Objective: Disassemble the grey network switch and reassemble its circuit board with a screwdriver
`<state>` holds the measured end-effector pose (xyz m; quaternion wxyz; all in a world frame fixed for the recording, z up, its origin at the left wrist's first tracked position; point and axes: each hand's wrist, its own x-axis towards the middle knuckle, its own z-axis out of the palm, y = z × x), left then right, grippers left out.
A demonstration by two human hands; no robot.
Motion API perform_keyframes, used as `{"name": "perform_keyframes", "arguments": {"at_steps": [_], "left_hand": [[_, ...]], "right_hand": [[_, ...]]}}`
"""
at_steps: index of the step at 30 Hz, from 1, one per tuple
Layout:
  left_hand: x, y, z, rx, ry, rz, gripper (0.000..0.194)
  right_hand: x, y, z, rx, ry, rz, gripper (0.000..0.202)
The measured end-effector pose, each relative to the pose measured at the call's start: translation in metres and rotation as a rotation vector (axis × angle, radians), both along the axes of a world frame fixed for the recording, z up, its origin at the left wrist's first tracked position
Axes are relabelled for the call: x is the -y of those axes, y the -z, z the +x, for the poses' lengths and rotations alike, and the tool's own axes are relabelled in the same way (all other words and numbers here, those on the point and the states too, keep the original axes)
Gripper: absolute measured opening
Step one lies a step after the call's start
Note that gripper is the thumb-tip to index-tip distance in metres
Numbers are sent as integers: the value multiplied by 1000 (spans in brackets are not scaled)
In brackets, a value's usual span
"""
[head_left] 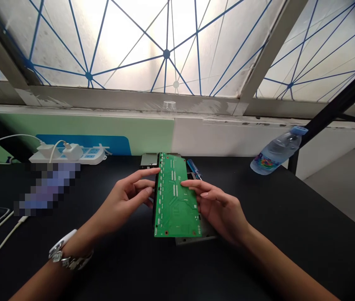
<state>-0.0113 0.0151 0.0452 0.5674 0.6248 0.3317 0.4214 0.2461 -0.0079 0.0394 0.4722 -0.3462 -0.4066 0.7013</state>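
A long green circuit board [177,209] is held up at a tilt between my two hands, with rows of solder points facing me. My left hand [130,196] grips its left edge, the index finger stretched along the top side and the thumb at the edge. On the right edge, my right hand [218,205] holds the board with its index fingertip on the green face and other fingers partly hidden behind. Under and behind the board lies a grey metal plate [209,232], mostly covered. A blue-handled screwdriver [193,168] rests just beyond my right fingers.
A black table [108,267] spreads beneath everything. Back left are a white power strip [90,155] with plugs and cables, and a blurred-out phone-like item [50,188]. A water bottle [274,152] leans against a black post at back right. Windows stand behind.
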Motion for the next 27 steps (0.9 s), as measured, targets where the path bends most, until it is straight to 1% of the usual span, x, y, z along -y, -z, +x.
{"name": "perform_keyframes", "arguments": {"at_steps": [2, 4, 9, 11, 14, 16, 19, 22, 27], "left_hand": [[0, 0, -1, 20, 7, -29, 57], [1, 1, 0, 29, 13, -59, 62], [5, 1, 12, 92, 32, -102, 53], [8, 2, 17, 131, 23, -107, 55], [14, 6, 24, 168, 9, -110, 63], [17, 8, 27, 180, -7, -97, 66], [19, 10, 30, 176, -8, -60, 64], [20, 10, 30, 161, 12, -8, 60], [21, 9, 28, 110, 29, 107, 62]], "right_hand": [[0, 3, -1, 12, -13, 2, 31], [1, 6, -3, 29, -27, 9, 26], [6, 12, -7, 27, -81, 8, 33], [6, 13, -8, 35, -101, 3, 32], [6, 12, -10, 29, -108, 9, 30], [6, 11, -12, 9, -102, 6, 29], [7, 8, -16, 0, -86, -3, 28], [8, 6, -19, -3, -80, -16, 28], [8, 5, -18, -8, -82, -35, 27]]}}
